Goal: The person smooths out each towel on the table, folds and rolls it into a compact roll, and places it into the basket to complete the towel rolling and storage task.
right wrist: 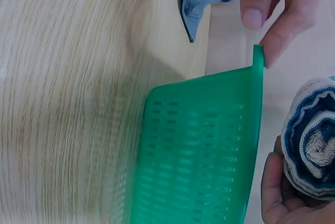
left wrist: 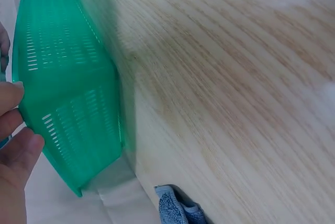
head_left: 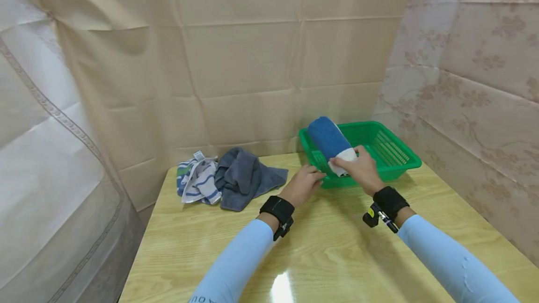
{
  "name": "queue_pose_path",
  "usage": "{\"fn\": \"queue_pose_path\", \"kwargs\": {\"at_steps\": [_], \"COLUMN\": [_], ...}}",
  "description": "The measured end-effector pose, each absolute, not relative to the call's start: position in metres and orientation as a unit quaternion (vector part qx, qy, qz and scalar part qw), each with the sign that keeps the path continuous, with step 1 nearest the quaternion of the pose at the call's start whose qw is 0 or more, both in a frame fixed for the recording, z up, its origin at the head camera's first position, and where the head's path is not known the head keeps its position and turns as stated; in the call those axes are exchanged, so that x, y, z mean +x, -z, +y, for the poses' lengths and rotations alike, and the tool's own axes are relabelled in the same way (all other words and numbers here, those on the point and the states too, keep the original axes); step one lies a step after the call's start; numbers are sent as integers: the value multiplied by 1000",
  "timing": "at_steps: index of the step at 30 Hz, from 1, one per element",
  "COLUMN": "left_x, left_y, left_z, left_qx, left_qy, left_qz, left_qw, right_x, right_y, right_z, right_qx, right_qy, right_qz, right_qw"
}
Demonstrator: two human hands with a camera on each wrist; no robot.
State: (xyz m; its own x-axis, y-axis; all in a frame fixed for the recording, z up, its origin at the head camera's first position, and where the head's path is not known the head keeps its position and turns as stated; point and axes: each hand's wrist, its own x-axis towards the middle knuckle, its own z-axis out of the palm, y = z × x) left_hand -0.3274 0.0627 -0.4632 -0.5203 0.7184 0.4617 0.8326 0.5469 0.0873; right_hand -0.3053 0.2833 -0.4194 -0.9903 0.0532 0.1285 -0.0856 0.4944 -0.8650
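My right hand point(head_left: 363, 170) grips the white end of a rolled blue-and-white towel point(head_left: 330, 137), which slants over the left part of a green plastic basket point(head_left: 396, 172). The spiral end of the roll shows in the right wrist view, with the right fingers point(right wrist: 272, 187) curled against its side. My left hand point(head_left: 302, 184) is at the basket's near left corner. Its fingers and thumb point(left wrist: 31, 145) pinch the rim there in the left wrist view. Left of that hand lie a crumpled grey cloth point(head_left: 244, 179) and a striped white, blue and green cloth point(head_left: 199, 179).
The basket has slotted walls and stands near the back right of the wooden table point(head_left: 219, 256). A beige curtain point(head_left: 236, 69) hangs right behind the table, and a floral cloth point(head_left: 476, 106) covers the right side.
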Motion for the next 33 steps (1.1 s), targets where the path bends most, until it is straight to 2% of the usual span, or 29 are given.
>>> {"fn": "queue_pose_path", "kwargs": {"at_steps": [15,24,33], "left_x": [-325,-322,-324], "left_y": [467,460,459], "left_z": [56,51,50], "left_qx": [-461,-474,-487], "left_qy": [102,75,78], "left_qz": [-867,-871,-863], "left_qw": [155,106,107], "right_x": [-318,-330,-336], "right_y": [419,424,430], "right_z": [283,281,279], "right_qx": [-22,-53,-45], "right_qy": [-498,-482,-472], "right_qz": [-866,-873,-878], "right_qw": [39,50,59]}}
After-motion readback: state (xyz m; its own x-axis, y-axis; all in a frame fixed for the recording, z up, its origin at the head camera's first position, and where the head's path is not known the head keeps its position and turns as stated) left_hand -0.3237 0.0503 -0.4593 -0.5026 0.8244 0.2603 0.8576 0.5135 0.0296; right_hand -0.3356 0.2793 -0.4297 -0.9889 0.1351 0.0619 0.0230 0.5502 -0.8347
